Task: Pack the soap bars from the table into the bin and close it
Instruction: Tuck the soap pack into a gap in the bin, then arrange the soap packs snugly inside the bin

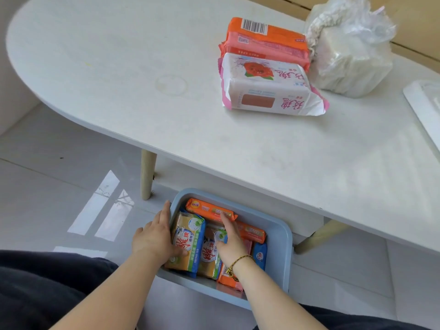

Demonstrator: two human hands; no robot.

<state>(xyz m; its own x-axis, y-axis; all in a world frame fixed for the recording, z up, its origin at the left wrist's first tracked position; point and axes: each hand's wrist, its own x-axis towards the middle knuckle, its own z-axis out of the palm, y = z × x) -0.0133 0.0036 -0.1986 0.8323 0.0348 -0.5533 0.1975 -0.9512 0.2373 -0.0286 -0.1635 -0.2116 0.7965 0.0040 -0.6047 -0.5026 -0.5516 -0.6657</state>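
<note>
Blue bin on the floor at 6 o'clock, packed with soap bars, left hand gripping a yellow soap pack at its rim, right hand pressed flat on the bars, fingers loose, white table above, two wrapped soap packs at 1 o'clock, plastic bag beside them.

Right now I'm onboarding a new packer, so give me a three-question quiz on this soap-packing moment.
1. True or false: the blue bin sits on the tabletop.
2. Which soap lies nearest the table's front edge? A) the orange pack B) the white rose-print pack C) the pink pack
3. What is the left hand touching?

Key:
1. False: it stands on the floor, partly under the table.
2. B.
3. The bin's left rim and the yellow soap pack; the right hand rests on the packs inside.
</note>
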